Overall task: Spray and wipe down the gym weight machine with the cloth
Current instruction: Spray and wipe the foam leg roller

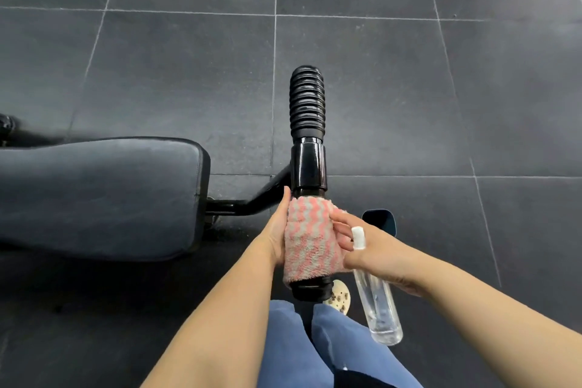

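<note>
A black machine handle (pixel 308 164) with a ribbed grip at its far end points away from me. A pink-and-grey striped cloth (pixel 310 242) is wrapped round its near part. My left hand (pixel 278 230) lies along the cloth's left side, fingers wrapped under it. My right hand (pixel 370 250) holds a clear spray bottle (pixel 378 305) with a white nozzle, and its fingertips touch the cloth's right side.
A dark padded seat (pixel 104 195) lies at the left, joined to the handle by a black bent tube (pixel 252 203). Dark floor tiles (pixel 409 88) spread all round. My blue-trousered legs (pixel 299 350) are below the handle.
</note>
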Demonstrator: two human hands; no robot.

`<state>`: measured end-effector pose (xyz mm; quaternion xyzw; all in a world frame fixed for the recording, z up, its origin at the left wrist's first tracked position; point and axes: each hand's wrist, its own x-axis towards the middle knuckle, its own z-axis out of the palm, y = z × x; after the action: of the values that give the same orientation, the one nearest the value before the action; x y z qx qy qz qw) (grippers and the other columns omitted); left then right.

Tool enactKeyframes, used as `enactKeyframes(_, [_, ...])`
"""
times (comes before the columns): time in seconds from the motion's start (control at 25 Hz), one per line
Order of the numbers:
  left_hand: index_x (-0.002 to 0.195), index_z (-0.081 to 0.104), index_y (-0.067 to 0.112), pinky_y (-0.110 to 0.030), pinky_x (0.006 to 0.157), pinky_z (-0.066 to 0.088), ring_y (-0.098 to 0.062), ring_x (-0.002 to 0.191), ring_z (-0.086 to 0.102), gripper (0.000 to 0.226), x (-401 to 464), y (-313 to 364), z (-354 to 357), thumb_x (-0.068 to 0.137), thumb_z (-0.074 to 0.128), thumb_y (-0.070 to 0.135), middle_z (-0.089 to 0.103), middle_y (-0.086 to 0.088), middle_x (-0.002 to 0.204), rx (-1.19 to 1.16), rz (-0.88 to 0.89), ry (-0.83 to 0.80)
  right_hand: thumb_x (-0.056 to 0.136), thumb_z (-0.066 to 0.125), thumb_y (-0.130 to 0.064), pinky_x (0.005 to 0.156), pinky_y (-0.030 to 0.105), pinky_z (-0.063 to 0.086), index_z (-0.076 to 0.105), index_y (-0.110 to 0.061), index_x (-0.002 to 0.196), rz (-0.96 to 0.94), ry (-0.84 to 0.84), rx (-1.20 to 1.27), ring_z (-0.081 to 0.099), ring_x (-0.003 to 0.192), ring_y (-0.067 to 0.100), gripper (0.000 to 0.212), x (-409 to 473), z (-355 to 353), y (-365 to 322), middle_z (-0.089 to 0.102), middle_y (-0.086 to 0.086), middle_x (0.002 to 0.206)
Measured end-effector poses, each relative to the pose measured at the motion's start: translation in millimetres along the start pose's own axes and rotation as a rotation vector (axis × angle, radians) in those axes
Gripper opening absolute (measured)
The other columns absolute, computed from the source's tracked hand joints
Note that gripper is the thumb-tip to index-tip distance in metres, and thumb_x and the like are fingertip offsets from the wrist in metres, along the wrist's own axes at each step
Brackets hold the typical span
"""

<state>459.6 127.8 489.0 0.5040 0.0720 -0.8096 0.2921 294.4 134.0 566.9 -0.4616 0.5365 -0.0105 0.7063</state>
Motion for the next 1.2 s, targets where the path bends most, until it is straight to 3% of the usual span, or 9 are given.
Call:
enactKeyframes(0.2, [0.122, 0.059, -0.001, -0.032, 0.076, 0.049, -0.027, 0.089, 0.062, 0.060, -1, -4, 9, 0.094, 0.044, 0.050, 0.066, -0.016, 0.098, 0.009, 0.128, 0.274, 0.080, 0.059, 0.006, 0.100, 0.039, 0.047, 0.033, -0.032, 0.145, -0.034, 0.011, -0.043, 0.054, 0.121, 0.006, 0.079, 2, 2, 6, 0.043, -0.006, 0.146])
enactKeyframes(0.28, [0.122, 0.057, -0.002, -0.031, 0.076, 0.046, -0.028, 0.091, 0.060, 0.052, -15, -6, 21, 0.098, 0.040, 0.041, 0.064, -0.014, 0.099, 0.047, 0.159, 0.380, 0.083, 0.059, 0.005, 0.100, 0.035, 0.048, 0.037, -0.034, 0.142, -0.050, -0.006, -0.059, 0.056, 0.118, 0.004, 0.074, -4, 1, 2, 0.045, -0.010, 0.143])
enactKeyframes(0.4, [0.138, 0.040, 0.010, -0.035, 0.096, 0.037, -0.029, 0.122, 0.048, 0.050, -43, -32, 32, 0.101, 0.026, 0.041, 0.050, -0.013, 0.134, 0.543, 0.388, 0.569, 0.085, 0.057, 0.006, 0.098, 0.030, 0.046, 0.047, -0.042, 0.124, -0.075, -0.023, -0.090, 0.059, 0.115, 0.010, 0.062, -13, 0, -9, 0.058, -0.011, 0.126])
enactKeyframes(0.52, [0.150, 0.009, 0.020, -0.034, 0.105, 0.032, -0.019, 0.136, 0.033, 0.081, -64, -69, 32, 0.087, 0.031, 0.066, 0.023, -0.003, 0.153, 1.002, 0.656, 0.558, 0.083, 0.054, 0.006, 0.099, 0.038, 0.047, 0.054, -0.041, 0.108, -0.085, -0.026, -0.124, 0.060, 0.114, 0.017, 0.053, -14, -3, -12, 0.064, -0.007, 0.120])
enactKeyframes(0.64, [0.150, 0.010, 0.022, -0.029, 0.104, 0.032, -0.014, 0.134, 0.036, 0.090, -52, -61, 22, 0.082, 0.053, 0.063, 0.028, 0.000, 0.151, 0.858, 0.655, 0.453, 0.083, 0.055, 0.006, 0.100, 0.039, 0.047, 0.051, -0.029, 0.125, -0.072, -0.034, -0.109, 0.062, 0.111, 0.015, 0.054, -8, -5, -6, 0.062, -0.005, 0.125])
enactKeyframes(0.72, [0.149, 0.016, 0.022, -0.028, 0.101, 0.034, -0.014, 0.128, 0.042, 0.070, -43, -51, 15, 0.092, 0.048, 0.047, 0.042, -0.002, 0.142, 0.779, 0.657, 0.404, 0.083, 0.056, 0.004, 0.102, 0.041, 0.045, 0.043, -0.027, 0.137, -0.072, -0.051, -0.102, 0.061, 0.113, 0.014, 0.063, -4, -4, -4, 0.058, -0.010, 0.128])
enactKeyframes(0.84, [0.135, 0.044, 0.018, -0.027, 0.095, 0.037, -0.013, 0.113, 0.051, 0.045, -37, -36, 14, 0.100, 0.030, 0.042, 0.054, -0.003, 0.125, 0.639, 0.535, 0.381, 0.084, 0.057, 0.001, 0.101, 0.043, 0.045, 0.044, -0.048, 0.125, -0.092, -0.060, -0.116, 0.057, 0.119, 0.022, 0.065, -1, 0, 1, 0.061, -0.010, 0.123])
enactKeyframes(1.0, [0.089, 0.067, 0.010, -0.032, 0.077, 0.049, -0.024, 0.080, 0.063, 0.067, -23, -4, 10, 0.094, 0.026, 0.062, 0.067, -0.011, 0.089, 0.229, 0.266, 0.226, 0.084, 0.061, -0.004, 0.098, 0.042, 0.049, 0.013, -0.049, 0.144, -0.068, -0.024, -0.164, 0.058, 0.117, 0.021, 0.089, 1, 5, 6, 0.059, -0.003, 0.128])
enactKeyframes(1.2, [0.104, 0.067, 0.009, -0.041, 0.092, 0.046, -0.031, 0.096, 0.062, 0.080, -19, -16, 0, 0.081, 0.031, 0.076, 0.068, -0.017, 0.103, 0.029, 0.188, -0.020, 0.083, 0.066, -0.014, 0.103, 0.035, 0.045, 0.001, -0.043, 0.149, -0.083, -0.025, -0.224, 0.057, 0.117, 0.012, 0.097, -1, 11, 4, 0.052, -0.011, 0.137])
